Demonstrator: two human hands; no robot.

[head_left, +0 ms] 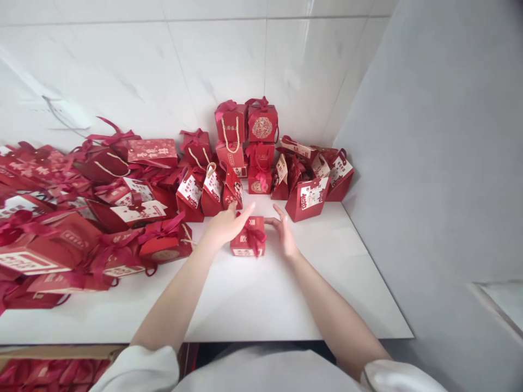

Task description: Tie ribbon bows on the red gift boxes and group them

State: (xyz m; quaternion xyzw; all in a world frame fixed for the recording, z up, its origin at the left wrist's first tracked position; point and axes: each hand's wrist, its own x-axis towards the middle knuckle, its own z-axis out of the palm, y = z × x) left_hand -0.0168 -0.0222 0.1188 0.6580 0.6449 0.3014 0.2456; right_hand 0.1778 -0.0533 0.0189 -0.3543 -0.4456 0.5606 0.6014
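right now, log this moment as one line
left hand: open, left of ribbon-tied red gift box | right hand: open, right of it | box: on white tabletop

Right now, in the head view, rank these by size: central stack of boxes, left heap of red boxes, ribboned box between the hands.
Largest to smallest:
1. Left heap of red boxes
2. Central stack
3. Ribboned box

Loose white short sleeves (141,367); pale top (253,374), possibly matching.
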